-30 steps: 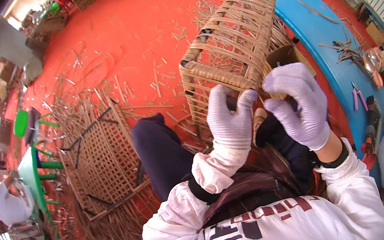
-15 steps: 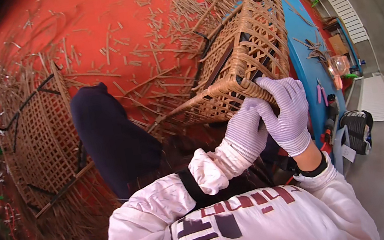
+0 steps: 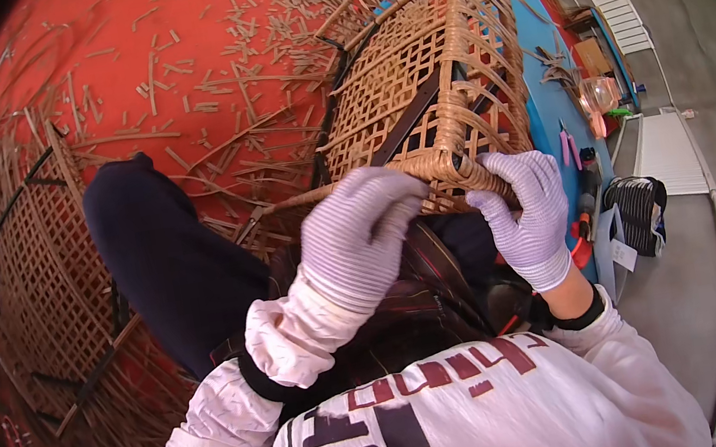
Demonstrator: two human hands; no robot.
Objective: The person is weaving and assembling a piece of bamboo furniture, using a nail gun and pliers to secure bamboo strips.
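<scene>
A woven rattan frame (image 3: 394,68), with open lattice panels and dark metal bars, leans across in front of me. Its near corner, wrapped in tan strips, points toward my body. My right hand (image 3: 526,211), in a white striped glove, closes its thumb and fingers around the wrapped edge at that corner. On the other side of the corner is my left hand (image 3: 360,237), gloved alike, its fingers bent together beside the wrapped rail (image 3: 424,166). Whatever its fingertips pinch is hidden.
Another lattice panel (image 3: 43,273) with dark bars lies at the left. Cut rattan strips (image 3: 237,79) litter the red floor. To the right stands a blue surface (image 3: 543,91) with pink-handled scissors (image 3: 570,149) on it, and a black striped bag (image 3: 638,217) sits beyond.
My left hand has come away from beside my right hand and moved left along the rail. My right hand stays at the corner. The frame has turned slightly, showing more of its lattice.
</scene>
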